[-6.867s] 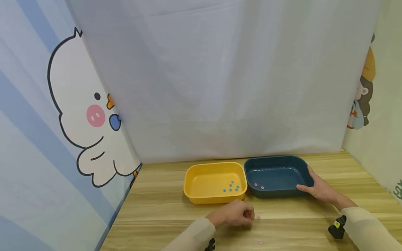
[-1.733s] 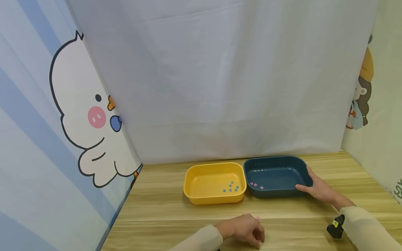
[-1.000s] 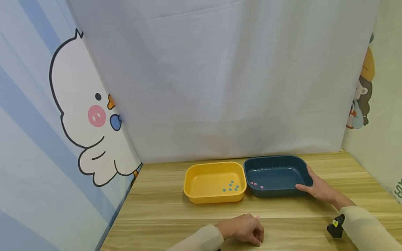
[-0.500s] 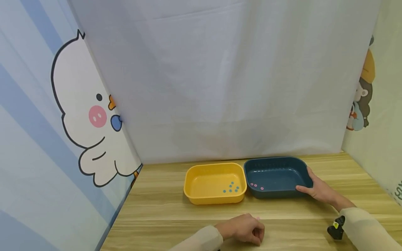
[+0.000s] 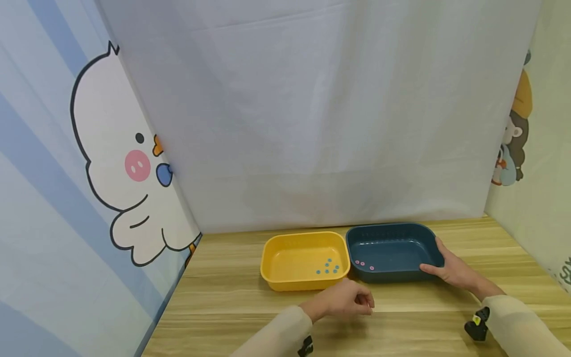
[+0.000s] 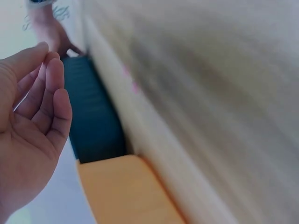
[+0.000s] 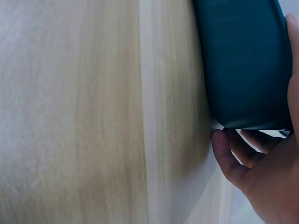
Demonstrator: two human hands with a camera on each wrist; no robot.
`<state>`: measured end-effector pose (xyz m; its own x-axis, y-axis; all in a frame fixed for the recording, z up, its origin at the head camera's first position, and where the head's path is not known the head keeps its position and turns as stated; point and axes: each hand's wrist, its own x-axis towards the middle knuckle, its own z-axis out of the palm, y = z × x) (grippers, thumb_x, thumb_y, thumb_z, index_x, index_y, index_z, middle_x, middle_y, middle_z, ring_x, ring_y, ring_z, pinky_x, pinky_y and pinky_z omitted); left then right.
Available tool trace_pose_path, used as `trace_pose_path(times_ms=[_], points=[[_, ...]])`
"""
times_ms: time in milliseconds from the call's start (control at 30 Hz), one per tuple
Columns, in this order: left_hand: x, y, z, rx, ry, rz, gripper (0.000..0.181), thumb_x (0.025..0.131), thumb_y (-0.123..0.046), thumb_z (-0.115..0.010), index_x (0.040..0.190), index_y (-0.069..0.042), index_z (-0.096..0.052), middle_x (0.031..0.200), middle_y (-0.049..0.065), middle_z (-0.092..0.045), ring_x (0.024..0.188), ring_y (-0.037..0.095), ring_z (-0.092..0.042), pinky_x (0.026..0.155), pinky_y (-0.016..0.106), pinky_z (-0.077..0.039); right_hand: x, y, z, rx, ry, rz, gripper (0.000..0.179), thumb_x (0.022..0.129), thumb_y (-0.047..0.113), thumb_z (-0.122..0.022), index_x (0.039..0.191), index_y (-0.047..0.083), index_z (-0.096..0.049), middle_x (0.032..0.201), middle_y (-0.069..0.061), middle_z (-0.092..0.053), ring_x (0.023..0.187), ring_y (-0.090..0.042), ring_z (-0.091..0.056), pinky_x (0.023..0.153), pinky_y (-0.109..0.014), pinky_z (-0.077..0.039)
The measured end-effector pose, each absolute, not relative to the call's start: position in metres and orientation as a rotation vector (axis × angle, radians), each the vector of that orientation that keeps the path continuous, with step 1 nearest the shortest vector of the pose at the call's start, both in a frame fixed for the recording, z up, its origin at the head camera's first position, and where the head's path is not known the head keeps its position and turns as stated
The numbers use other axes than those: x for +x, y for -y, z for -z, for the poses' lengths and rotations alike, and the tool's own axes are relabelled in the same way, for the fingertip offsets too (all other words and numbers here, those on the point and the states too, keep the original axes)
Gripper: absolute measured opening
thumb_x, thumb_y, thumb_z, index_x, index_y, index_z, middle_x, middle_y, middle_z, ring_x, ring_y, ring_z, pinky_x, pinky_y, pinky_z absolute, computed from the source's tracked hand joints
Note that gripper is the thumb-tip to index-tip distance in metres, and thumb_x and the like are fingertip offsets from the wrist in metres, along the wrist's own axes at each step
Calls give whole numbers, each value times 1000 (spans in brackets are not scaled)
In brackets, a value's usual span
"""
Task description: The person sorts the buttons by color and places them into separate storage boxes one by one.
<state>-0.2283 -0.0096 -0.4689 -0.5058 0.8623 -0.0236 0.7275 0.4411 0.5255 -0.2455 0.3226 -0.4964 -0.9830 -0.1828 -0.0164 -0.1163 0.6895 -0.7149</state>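
Note:
My left hand [image 5: 340, 298], with thumb and index fingertips meeting, is just above the table in front of the two trays. A small pink ring bead is most likely in that pinch; the fingertips hide it. My right hand [image 5: 457, 270] grips the right end of the dark blue tray [image 5: 392, 275], thumb along its front rim. Inside that tray lie a few pink ring beads [image 5: 371, 268] at the left. The yellow tray [image 5: 290, 286], touching it on the left, holds several blue beads [image 5: 327, 271].
Blurred pink spots [image 6: 135, 87] show on the wooden table [image 5: 232, 307] beside the dark blue tray in the left wrist view. A grey-white curtain [image 5: 312, 124] hangs behind, with printed cloth walls [image 5: 44, 223] on both sides.
A third pink bead has appeared in the dark blue tray. My left hand has risen from the table's front toward the trays, and the nearer pink bead's spot is bare. The right hand has stayed put.

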Motion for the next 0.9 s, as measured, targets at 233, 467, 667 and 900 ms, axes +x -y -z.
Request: trace_pose_path(times_ms=[233, 467, 667, 900], points=[[-241, 9, 453, 1264, -2482, -825, 8, 91, -15, -65, 95, -10, -70, 81, -12, -65, 71, -7, -55, 66, 9, -45, -245, -322, 497, -254, -2801, 1197, 106, 89, 33, -65, 144, -8, 17, 144, -42, 6, 126, -63, -8, 96, -71, -17], [-250, 3, 447, 1088, -2536, -971, 8, 92, -16, -64, 96, -13, -70, 83, -13, -64, 70, -4, -55, 65, 12, -45, -246, -323, 498, -244, -2805, 1188, 106, 89, 33, -65, 144, -8, 17, 144, -42, 5, 126, -63, -8, 96, -71, -16], [-258, -6, 447, 935, -2580, -1155, 10, 92, -18, -63, 97, -13, -70, 84, -13, -62, 72, 0, -54, 65, 15, -46, -246, -324, 497, -239, -2790, 1209, 106, 90, 32, -64, 144, -7, 18, 145, -41, 8, 127, -62, -5, 96, -71, -15], [-271, -15, 455, 829, -2569, -1309, 9, 92, -14, -62, 97, -13, -70, 82, -11, -61, 72, 2, -54, 65, 18, -47, -245, -324, 497, -241, -2795, 1210, 105, 90, 32, -65, 144, -6, 18, 145, -41, 6, 127, -62, -6, 96, -71, -15]])
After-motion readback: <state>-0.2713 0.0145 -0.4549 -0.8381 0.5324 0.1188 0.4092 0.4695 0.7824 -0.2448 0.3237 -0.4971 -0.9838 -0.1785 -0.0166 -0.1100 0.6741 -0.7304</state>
